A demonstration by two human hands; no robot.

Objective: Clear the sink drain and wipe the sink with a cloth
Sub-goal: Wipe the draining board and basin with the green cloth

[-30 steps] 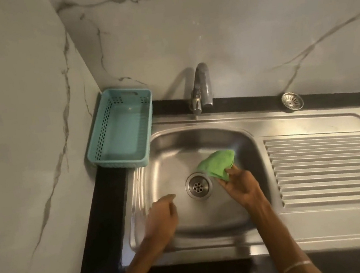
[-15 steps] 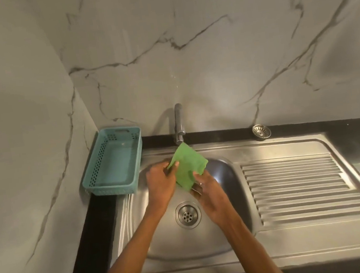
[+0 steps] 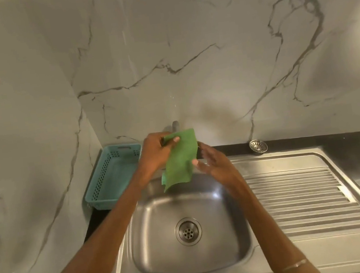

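Head view: a person holds a green cloth [image 3: 181, 159] up over the back edge of the sink [image 3: 193, 271], in front of the tap. The left hand [image 3: 157, 153] pinches the cloth's upper left corner, fingers curled round it; the right hand [image 3: 213, 164] is spread and relaxed, its thumb touching the cloth's right edge. The cloth hangs nearly upright, long axis running top to bottom. The drain [image 3: 188, 231] lies directly below and toward the person, between both forearms. A strainer [image 3: 258, 146] rests on the worktop's back edge, a teal basket [image 3: 102, 186] at the left corner.
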